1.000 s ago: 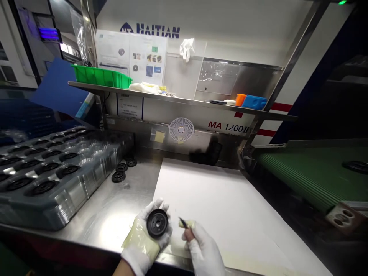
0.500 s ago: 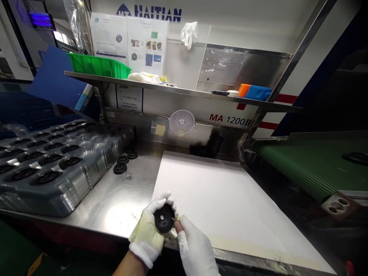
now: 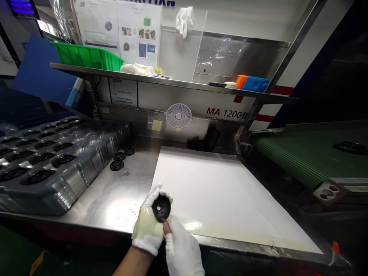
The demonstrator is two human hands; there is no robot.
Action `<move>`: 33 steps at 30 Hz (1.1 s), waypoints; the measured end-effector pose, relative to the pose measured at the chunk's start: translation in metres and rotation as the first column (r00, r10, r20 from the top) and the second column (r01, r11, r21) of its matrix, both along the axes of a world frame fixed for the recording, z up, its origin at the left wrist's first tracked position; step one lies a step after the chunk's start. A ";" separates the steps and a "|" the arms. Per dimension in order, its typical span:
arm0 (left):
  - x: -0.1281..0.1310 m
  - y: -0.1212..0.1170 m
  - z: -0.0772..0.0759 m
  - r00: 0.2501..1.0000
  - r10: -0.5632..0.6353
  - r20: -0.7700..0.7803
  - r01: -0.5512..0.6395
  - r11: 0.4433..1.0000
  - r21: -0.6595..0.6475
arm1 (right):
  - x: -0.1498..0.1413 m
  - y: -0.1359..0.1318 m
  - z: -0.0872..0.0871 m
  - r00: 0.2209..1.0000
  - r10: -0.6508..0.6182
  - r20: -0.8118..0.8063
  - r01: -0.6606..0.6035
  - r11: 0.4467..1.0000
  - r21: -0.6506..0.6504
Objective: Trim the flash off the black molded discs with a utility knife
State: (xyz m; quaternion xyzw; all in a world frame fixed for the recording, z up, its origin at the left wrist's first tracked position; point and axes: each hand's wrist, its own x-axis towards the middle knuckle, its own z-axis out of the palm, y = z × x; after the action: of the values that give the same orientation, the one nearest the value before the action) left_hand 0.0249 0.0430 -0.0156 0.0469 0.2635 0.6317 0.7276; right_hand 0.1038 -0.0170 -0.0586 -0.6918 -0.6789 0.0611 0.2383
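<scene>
My left hand, in a white glove with a pale yellow palm coating, is closed round a black plastic wheel with a central hole and several smaller holes. The wheel is tilted, its face toward me, over the front edge of the white sheet. Against the wheel's lower rim is my right hand, gloved in white with a bare thumb tip. It pinches a small dark blade, mostly hidden by the fingers now, whose tip meets the rim.
A stack of clear plastic trays with black wheels stands at left. Beside it lie several loose wheels. A white sheet covers much of the steel bench. At right, a green conveyor belt carries another wheel. A shelf spans the back.
The right hand has come in from the right to the wheel, then moved down round its rim. The left hand has turned the wheel over. The head view has also shifted.
</scene>
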 end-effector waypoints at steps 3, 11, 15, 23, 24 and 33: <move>-0.006 0.000 -0.003 0.987 -0.163 -0.012 0.163 0.986 0.014 | 0.006 0.002 0.006 0.998 0.012 -0.059 -0.013 1.000 0.000; -0.004 0.003 -0.005 0.988 -0.152 0.006 0.152 0.988 -0.011 | 0.012 0.003 0.006 0.999 -0.044 -0.021 0.043 0.998 -0.040; 0.004 0.006 -0.002 0.997 -0.077 0.009 0.077 0.996 -0.035 | 0.001 -0.001 -0.001 0.998 -0.038 -0.046 0.037 0.999 -0.025; -0.014 0.001 -0.001 0.955 -0.292 -0.052 0.295 0.952 0.083 | 0.007 0.000 0.010 0.992 -0.008 -0.126 0.006 1.000 -0.016; -0.016 0.001 -0.001 0.949 -0.312 -0.043 0.314 0.945 0.095 | 0.009 0.000 0.010 0.988 -0.008 -0.152 0.005 1.000 -0.021; -0.001 0.008 -0.005 0.997 -0.077 -0.006 0.077 0.997 -0.013 | -0.008 -0.003 0.001 0.998 -0.045 -0.049 0.046 0.998 0.031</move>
State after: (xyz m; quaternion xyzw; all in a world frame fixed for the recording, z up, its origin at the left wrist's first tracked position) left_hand 0.0241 0.0506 -0.0208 0.0546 0.2680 0.6013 0.7508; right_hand 0.0957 -0.0198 -0.0580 -0.7015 -0.6579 0.0613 0.2671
